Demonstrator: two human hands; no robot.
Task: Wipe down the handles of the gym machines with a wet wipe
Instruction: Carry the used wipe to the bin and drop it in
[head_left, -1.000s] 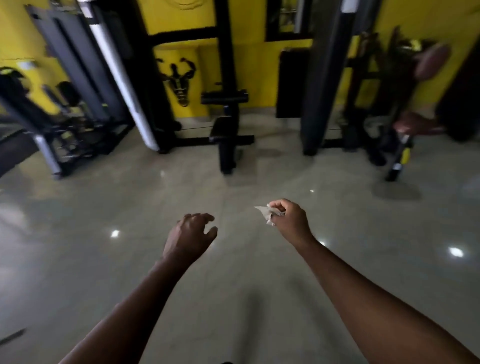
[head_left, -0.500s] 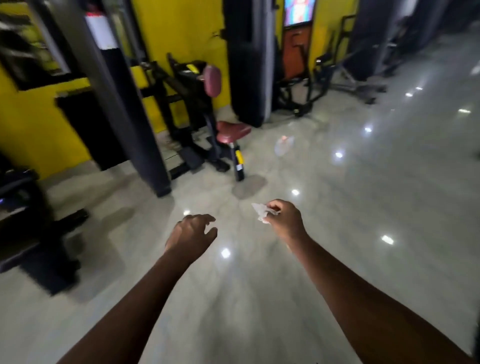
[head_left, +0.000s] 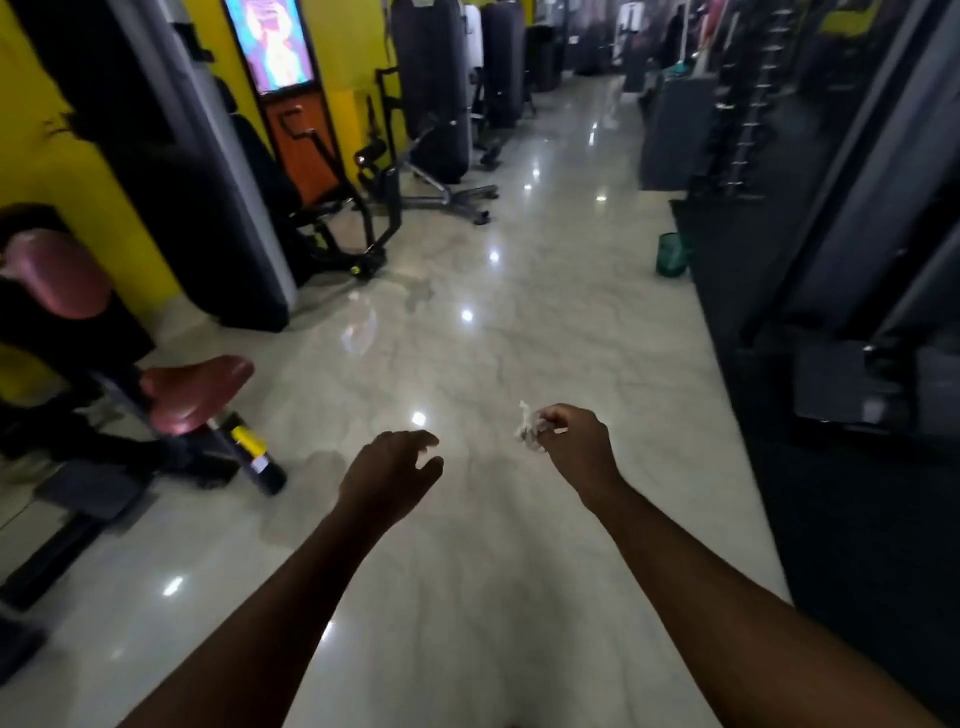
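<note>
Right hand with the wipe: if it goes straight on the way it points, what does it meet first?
Nothing near: the right hand, pinching the wet wipe, has only open floor ahead. Farther along that line stands the black machine frame on the left; depth is unclear.

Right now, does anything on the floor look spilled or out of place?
Mostly no. A dull, darker patch on the glossy floor mid-aisle may be a wet smear, or only a reflection. The green bin stands upright at the black mat's edge. Nothing looks toppled.
</note>
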